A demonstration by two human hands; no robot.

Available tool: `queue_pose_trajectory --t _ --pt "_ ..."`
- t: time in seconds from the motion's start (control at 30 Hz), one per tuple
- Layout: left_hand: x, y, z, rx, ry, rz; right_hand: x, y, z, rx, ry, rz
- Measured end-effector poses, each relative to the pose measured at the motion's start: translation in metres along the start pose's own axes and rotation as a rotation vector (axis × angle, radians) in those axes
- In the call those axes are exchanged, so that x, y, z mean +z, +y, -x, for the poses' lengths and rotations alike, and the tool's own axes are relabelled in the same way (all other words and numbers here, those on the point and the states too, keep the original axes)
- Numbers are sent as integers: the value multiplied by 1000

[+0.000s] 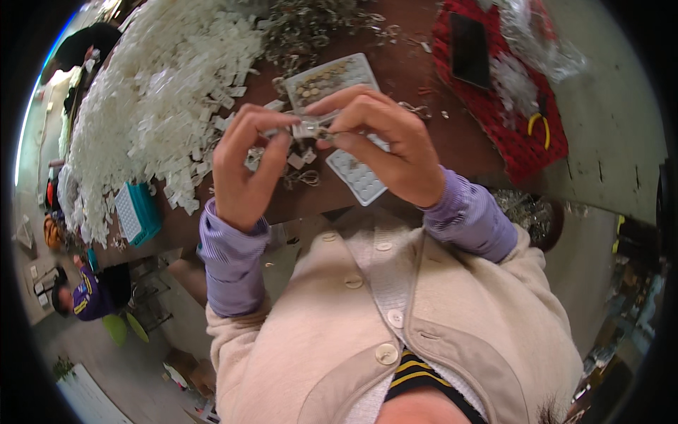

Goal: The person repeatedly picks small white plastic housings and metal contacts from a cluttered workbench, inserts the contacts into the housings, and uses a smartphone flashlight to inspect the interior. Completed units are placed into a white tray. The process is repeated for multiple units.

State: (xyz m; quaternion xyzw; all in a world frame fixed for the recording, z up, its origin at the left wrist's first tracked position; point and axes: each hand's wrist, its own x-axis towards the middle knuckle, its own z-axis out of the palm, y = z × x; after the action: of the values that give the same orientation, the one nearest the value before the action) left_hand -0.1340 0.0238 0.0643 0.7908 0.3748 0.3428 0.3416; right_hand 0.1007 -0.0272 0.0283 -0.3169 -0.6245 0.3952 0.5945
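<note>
Above the table, a small white plastic piece [305,131] with a short metallic part is pinched between both hands. My left hand [248,159] grips its left end with thumb and forefinger. At its right end, my right hand [392,138] pinches between thumb and fingers, partly hiding what it holds. Beneath the hands lies a white tray [362,67] with small round brass-coloured parts [321,83] in its pockets; the right hand covers its middle. Several loose white pieces [295,161] and a small tangle of thin cord or wire [302,179] lie below the held piece.
A large heap of white plastic pieces [155,85] covers the table's left side, with a teal-and-white box [138,214] at its edge. Dark metallic strands [304,28] are piled behind. On the right, a red cloth [459,92] bears a phone [469,51] and yellow-handled pliers [539,127]. Other people are at left.
</note>
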Motion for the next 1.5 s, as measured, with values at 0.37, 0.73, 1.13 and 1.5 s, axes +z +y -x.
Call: queue_pose_trajectory --t 0.37,0.73,1.13,1.5 --pt "84 3 36 -314 244 990 10 -17 28 -109 173 219" --pt "52 -8 40 13 152 453 15 -30 24 191 -99 299" --pt "59 27 40 -48 105 163 -7 -32 28 -247 -98 787" --pt "93 8 44 -523 127 907 -11 -10 45 -204 134 786"
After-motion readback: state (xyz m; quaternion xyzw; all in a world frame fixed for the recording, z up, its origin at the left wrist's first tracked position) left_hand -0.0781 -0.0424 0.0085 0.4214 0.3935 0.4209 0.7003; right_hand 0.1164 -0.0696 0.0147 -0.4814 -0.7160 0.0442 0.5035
